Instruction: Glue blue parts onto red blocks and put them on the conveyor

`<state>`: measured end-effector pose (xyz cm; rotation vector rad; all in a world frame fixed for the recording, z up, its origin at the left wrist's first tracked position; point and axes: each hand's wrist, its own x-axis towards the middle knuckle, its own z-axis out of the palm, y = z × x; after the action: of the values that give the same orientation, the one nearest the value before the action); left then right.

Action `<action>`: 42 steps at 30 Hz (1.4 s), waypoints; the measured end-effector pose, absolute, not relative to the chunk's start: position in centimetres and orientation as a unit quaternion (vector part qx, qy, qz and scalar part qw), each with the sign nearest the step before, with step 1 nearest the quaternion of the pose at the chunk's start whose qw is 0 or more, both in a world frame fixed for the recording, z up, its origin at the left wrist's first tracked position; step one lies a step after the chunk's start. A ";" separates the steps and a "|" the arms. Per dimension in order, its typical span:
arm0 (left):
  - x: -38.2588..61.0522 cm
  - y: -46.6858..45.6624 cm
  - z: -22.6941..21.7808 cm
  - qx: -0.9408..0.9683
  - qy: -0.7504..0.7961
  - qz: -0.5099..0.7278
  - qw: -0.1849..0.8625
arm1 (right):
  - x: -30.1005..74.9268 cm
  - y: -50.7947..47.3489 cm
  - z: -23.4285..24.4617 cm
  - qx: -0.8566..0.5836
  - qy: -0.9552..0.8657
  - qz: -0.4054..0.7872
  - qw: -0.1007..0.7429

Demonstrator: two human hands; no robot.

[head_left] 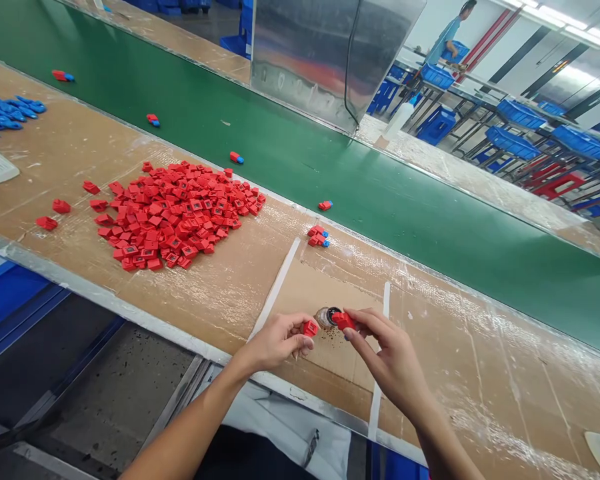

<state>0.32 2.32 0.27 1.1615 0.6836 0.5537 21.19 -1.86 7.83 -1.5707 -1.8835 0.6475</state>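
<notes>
My left hand (280,340) pinches a small red plastic piece (310,327) between thumb and fingers. My right hand (387,353) pinches another red plastic piece (343,321) just to its right. Between and behind the two pieces sits a small round metal part (327,316) on the cardboard-covered bench (230,293). Both hands hover low over the bench near its front edge.
A large heap of red pieces (173,213) lies to the left, blue pieces (7,113) at the far left. Assembled red-and-blue parts (319,236) rest by a green conveyor belt (330,180) carrying more. A person stands far back by blue crates (520,113).
</notes>
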 end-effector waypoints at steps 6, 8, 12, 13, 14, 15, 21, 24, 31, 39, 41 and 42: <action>-0.1 2.5 0.5 0.518 0.261 0.216 0.785 | 19.6 -2.6 7.3 -0.570 -0.720 0.265 0.294; -0.2 2.5 0.5 0.517 0.258 0.213 0.788 | 19.3 -2.7 7.1 -0.573 -0.723 0.263 0.283; -0.1 2.5 0.4 0.516 0.256 0.213 0.790 | 19.2 -2.9 7.0 -0.576 -0.730 0.250 0.271; -0.1 2.5 0.4 0.517 0.252 0.214 0.789 | 19.2 -2.9 6.9 -0.575 -0.732 0.246 0.269; -0.1 2.5 0.5 0.519 0.248 0.216 0.789 | 19.1 -3.0 6.9 -0.573 -0.735 0.244 0.267; -0.1 2.5 0.5 0.521 0.243 0.217 0.789 | 19.1 -3.0 6.8 -0.572 -0.738 0.243 0.265; -0.2 2.6 0.5 0.528 0.242 0.209 0.787 | 18.7 -3.2 6.7 -0.569 -0.746 0.237 0.252; -0.3 2.6 0.6 0.539 0.243 0.205 0.780 | 18.6 -3.4 6.6 -0.566 -0.754 0.235 0.236; -0.5 2.7 0.8 0.573 0.243 0.190 0.760 | 17.9 -4.0 5.9 -0.558 -0.771 0.218 0.216; -0.8 2.9 0.7 0.616 0.249 0.173 0.727 | 16.7 -4.6 5.2 -0.567 -0.775 0.172 0.221; -0.8 3.0 0.8 0.633 0.251 0.166 0.713 | 16.5 -4.6 5.1 -0.568 -0.774 0.162 0.227; -0.9 3.0 0.8 0.637 0.250 0.161 0.712 | 16.4 -4.7 5.0 -0.568 -0.775 0.158 0.228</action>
<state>-0.87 3.02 0.81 1.4115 0.5539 0.3567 16.44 -4.67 4.99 -1.5644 -2.1342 0.4343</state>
